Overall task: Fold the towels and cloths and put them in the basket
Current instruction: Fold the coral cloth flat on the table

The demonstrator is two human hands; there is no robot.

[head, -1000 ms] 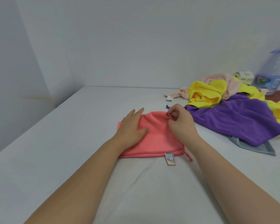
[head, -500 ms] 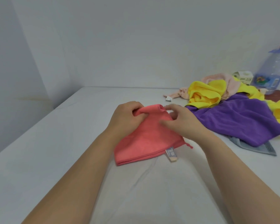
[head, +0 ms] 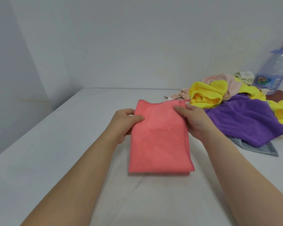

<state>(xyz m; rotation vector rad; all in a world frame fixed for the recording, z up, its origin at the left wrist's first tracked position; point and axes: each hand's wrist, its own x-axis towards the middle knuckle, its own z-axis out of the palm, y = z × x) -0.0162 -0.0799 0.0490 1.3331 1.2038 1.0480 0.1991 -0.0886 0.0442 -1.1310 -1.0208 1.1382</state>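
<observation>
Fingers of left hand point(head: 122, 123) and right hand point(head: 196, 121) mostly hidden behind the coral cloth point(head: 158, 141), grey cloth point(head: 258, 148) largely buried under purple towel point(head: 245, 121), plastic bottle point(head: 271, 70) and yellow cloth point(head: 206, 95) cut off at right edge, print on small carton point(head: 245, 78) too small to read

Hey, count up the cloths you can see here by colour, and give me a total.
Coral cloth: 1
Yellow cloth: 1, possibly more, too bunched to tell
Purple cloth: 1
Pale pink cloth: 1
Grey-blue cloth: 1
Total: at least 5
</observation>
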